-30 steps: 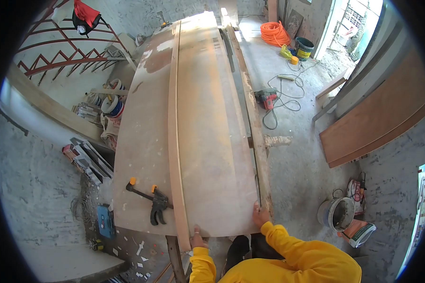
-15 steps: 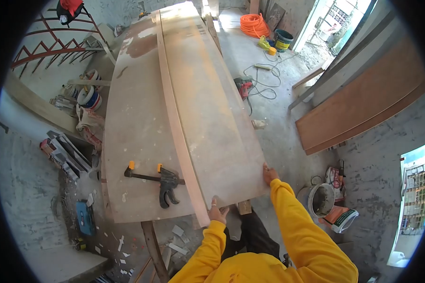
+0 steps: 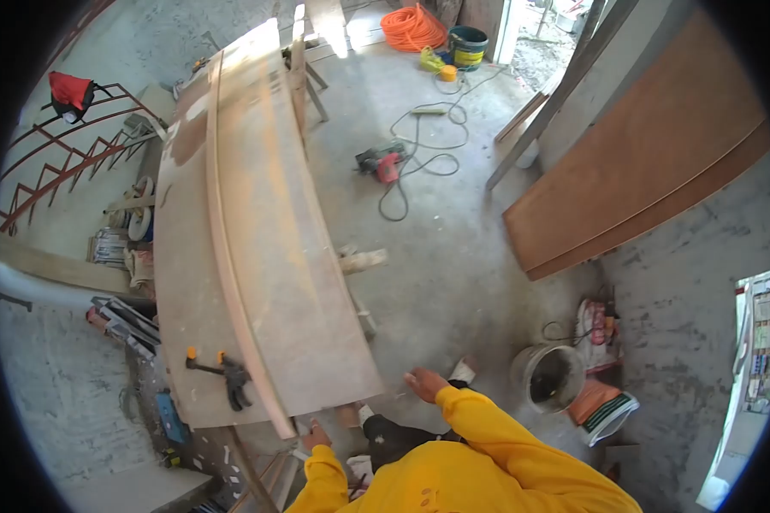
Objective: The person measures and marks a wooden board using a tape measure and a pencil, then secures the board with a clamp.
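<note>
A large pale board (image 3: 293, 282) lies lengthwise, with a long narrow wooden strip (image 3: 225, 248) along it. A black clamp (image 3: 233, 383) with orange pads rests on the board's near left part, left of the strip. My left hand (image 3: 316, 435) is at the board's near edge, just right of the strip's end, its thumb and fingers apart and nothing visible in it. My right hand (image 3: 425, 385) is off the board, to the right of its near corner, fingers curled in with nothing seen in them.
A red and black power tool (image 3: 383, 164) with its cord lies on the floor beyond. An orange hose coil (image 3: 413, 29) and a dark bucket (image 3: 468, 48) are near the doorway. Brown panels (image 3: 633, 162) lean at right. A round bucket (image 3: 549, 378) stands by bags at lower right.
My right hand has come away from the board's right edge, and its fingers have curled. My left hand has left the strip's top near its end. The view has shifted right.
</note>
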`<state>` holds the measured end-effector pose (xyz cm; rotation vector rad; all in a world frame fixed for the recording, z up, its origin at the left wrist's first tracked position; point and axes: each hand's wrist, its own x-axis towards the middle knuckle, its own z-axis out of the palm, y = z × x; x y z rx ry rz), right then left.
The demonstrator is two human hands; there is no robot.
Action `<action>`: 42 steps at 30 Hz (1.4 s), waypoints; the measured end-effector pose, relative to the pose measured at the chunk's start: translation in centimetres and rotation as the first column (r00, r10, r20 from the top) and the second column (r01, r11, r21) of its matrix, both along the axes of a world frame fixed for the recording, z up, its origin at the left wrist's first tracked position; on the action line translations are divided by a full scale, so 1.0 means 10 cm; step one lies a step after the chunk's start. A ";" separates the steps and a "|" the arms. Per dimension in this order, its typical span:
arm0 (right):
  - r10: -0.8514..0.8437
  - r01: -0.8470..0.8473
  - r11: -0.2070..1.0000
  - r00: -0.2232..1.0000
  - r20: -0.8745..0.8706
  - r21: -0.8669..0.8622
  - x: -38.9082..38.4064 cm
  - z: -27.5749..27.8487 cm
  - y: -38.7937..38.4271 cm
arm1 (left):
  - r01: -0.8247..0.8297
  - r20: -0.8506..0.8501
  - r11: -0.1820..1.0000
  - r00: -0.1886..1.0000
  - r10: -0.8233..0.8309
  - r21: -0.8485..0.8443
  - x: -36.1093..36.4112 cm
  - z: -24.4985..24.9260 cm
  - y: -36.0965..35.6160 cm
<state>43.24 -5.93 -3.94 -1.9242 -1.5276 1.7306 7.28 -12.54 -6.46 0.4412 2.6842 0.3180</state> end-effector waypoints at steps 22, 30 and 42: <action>-0.419 0.391 0.906 0.768 0.485 0.163 4.71 -0.40 1.15 | 0.921 0.229 0.304 0.250 -0.941 0.242 4.18 1.02 5.86; -0.529 0.534 0.839 0.762 0.373 0.101 4.77 0.04 3.51 | 0.861 0.126 0.185 0.141 -0.982 0.474 5.05 1.64 8.07; 0.042 -0.061 0.998 0.876 0.481 0.024 6.20 -0.70 7.35 | 0.757 0.432 0.612 0.484 -0.761 0.230 5.14 0.74 9.80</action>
